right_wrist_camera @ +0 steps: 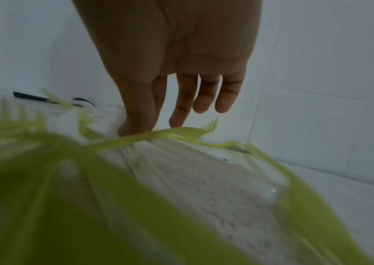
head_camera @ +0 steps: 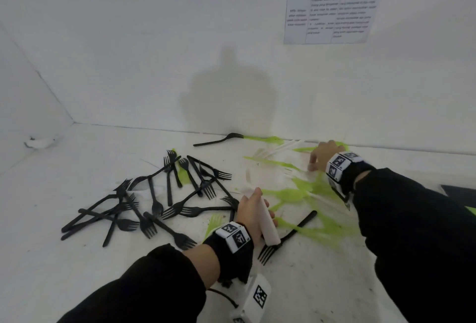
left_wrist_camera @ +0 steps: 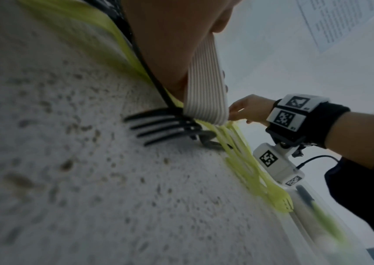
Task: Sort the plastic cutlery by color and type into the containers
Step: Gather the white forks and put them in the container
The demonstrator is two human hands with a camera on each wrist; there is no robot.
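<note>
Head view: left hand [head_camera: 253, 213] grips stacked white cutlery [head_camera: 268, 222]; right hand [head_camera: 323, 154], fingers loose, seemingly touches green forks [head_camera: 298, 194].

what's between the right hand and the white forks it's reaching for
Nothing solid blocks the right hand; its fingertips are already down among the white forks, though green forks lie tangled beside them.

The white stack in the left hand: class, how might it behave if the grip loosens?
The white stack shows many thin layers in the left hand, so it would probably fan apart. The pieces look smooth, so likely slippery. Thin plastic, probably light.
</note>
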